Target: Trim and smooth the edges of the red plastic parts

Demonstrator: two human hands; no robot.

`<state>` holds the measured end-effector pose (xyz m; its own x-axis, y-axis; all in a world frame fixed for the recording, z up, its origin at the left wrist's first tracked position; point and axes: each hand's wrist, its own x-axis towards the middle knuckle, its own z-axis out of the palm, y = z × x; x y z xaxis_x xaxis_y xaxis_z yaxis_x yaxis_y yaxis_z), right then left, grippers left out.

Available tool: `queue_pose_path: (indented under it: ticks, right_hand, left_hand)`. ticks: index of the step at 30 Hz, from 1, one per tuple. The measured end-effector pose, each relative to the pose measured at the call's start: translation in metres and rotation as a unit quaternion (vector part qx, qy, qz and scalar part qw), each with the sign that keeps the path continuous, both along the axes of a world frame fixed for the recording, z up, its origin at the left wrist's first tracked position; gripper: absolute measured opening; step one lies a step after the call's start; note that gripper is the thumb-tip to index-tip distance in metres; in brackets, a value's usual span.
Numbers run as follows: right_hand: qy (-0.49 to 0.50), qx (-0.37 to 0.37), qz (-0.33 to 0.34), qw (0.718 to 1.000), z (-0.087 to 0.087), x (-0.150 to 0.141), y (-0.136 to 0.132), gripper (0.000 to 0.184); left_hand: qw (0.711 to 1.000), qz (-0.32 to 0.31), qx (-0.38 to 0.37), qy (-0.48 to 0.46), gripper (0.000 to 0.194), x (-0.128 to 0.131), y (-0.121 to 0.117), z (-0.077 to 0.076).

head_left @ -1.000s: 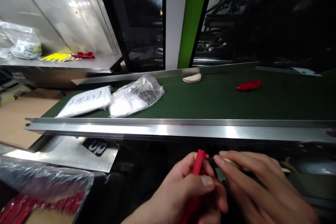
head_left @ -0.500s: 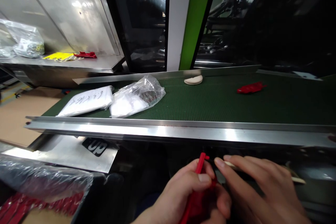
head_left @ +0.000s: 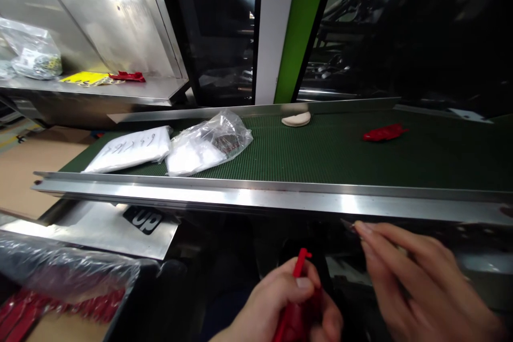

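Note:
My left hand (head_left: 276, 296) is closed around a red plastic part (head_left: 298, 268). A narrow end of the part, with a small nub at its tip, sticks up past my thumb. To the right of it, my right hand (head_left: 425, 278) pinches a slim knife (head_left: 348, 224). Its short dark blade points left, and my fingers cover most of the pale handle. Blade and red part are apart. Both hands are in front of the conveyor's metal edge (head_left: 248, 196).
On the green conveyor belt (head_left: 280, 157) lie a white wrapped packet (head_left: 128, 149), a clear plastic bag (head_left: 210, 144), a pale half-round pad (head_left: 296, 119) and another red part (head_left: 385, 132). A lined bin (head_left: 138, 291) with red parts stands at lower left. A metal shelf (head_left: 156, 91) is behind.
My right hand has moved right and slightly up with the knife, away from the red part. My left hand has sunk a little, still holding the part. The view has shifted slightly.

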<state>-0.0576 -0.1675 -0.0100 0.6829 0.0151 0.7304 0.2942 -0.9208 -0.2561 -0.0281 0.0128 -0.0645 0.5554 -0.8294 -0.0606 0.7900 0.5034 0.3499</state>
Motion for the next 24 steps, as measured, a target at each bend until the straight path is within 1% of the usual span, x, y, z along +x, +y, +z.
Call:
queue_pose_path:
  ticks: [1, 3, 4, 5, 6, 7, 8, 9, 10, 11, 12, 14, 15, 17, 19, 21, 22, 24]
  right_hand:
    - [0.000, 0.007, 0.002, 1.000, 0.002, 0.002, 0.004, 0.047]
    - [0.008, 0.016, -0.012, 1.000, 0.004, 0.007, 0.006, 0.035]
    - [0.010, 0.009, -0.018, 1.000, 0.005, 0.010, 0.003, 0.032]
    - [0.006, -0.008, -0.022, 1.000, 0.005, 0.014, -0.004, 0.031]
    - [0.004, -0.031, -0.030, 0.999, 0.006, 0.020, -0.013, 0.031]
    - [0.002, -0.054, -0.045, 0.998, 0.007, 0.027, -0.024, 0.030]
    - [0.004, -0.071, -0.071, 0.995, 0.009, 0.035, -0.036, 0.028]
    - [0.019, -0.090, -0.104, 0.990, 0.012, 0.044, -0.049, 0.026]
    - [0.051, -0.110, -0.146, 0.982, 0.015, 0.055, -0.062, 0.024]
    - [0.093, -0.132, -0.188, 0.969, 0.020, 0.067, -0.075, 0.024]
    - [0.136, -0.152, -0.219, 0.954, 0.025, 0.080, -0.087, 0.025]
    - [0.210, -0.189, -0.253, 0.925, 0.036, 0.108, -0.108, 0.029]
    - [0.235, -0.205, -0.259, 0.914, 0.041, 0.122, -0.117, 0.031]
    - [0.271, -0.234, -0.259, 0.897, 0.048, 0.150, -0.131, 0.034]
    - [0.308, -0.263, -0.258, 0.877, 0.050, 0.173, -0.140, 0.033]
    - [0.340, -0.286, -0.255, 0.859, 0.048, 0.191, -0.146, 0.031]
    - [0.352, -0.295, -0.255, 0.851, 0.047, 0.197, -0.148, 0.029]
    - [0.364, -0.305, -0.257, 0.842, 0.047, 0.203, -0.149, 0.022]
  left_hand:
    - [1.000, 0.006, -0.003, -0.019, 0.027, 0.005, 0.002, 0.008]
    - [0.996, 0.016, 0.039, -0.080, 0.032, 0.021, 0.009, 0.032]
    - [0.987, 0.027, 0.098, -0.122, 0.034, 0.033, 0.014, 0.047]
    - [0.961, 0.040, 0.210, -0.177, 0.032, 0.047, 0.019, 0.062]
    - [0.909, 0.084, 0.319, -0.255, 0.029, 0.064, 0.024, 0.076]
    - [0.816, 0.184, 0.402, -0.372, 0.025, 0.084, 0.027, 0.087]
    - [0.707, 0.264, 0.435, -0.491, 0.023, 0.106, 0.028, 0.096]
    - [0.592, 0.303, 0.458, -0.590, 0.022, 0.129, 0.027, 0.101]
    - [0.498, 0.298, 0.476, -0.661, 0.023, 0.152, 0.023, 0.101]
    - [0.429, 0.251, 0.504, -0.707, 0.027, 0.174, 0.018, 0.099]
    - [0.396, 0.214, 0.511, -0.732, 0.029, 0.194, 0.010, 0.093]
    - [0.358, 0.150, 0.518, -0.762, 0.032, 0.225, -0.005, 0.076]
    - [0.344, 0.131, 0.522, -0.769, 0.035, 0.235, -0.012, 0.067]
    - [0.318, 0.112, 0.540, -0.771, 0.041, 0.245, -0.022, 0.051]
    - [0.302, 0.111, 0.561, -0.763, 0.046, 0.248, -0.026, 0.041]
    - [0.302, 0.114, 0.568, -0.757, 0.049, 0.249, -0.025, 0.035]
    - [0.310, 0.115, 0.565, -0.756, 0.049, 0.249, -0.022, 0.034]
    - [0.341, 0.125, 0.551, -0.751, 0.049, 0.251, -0.017, 0.034]
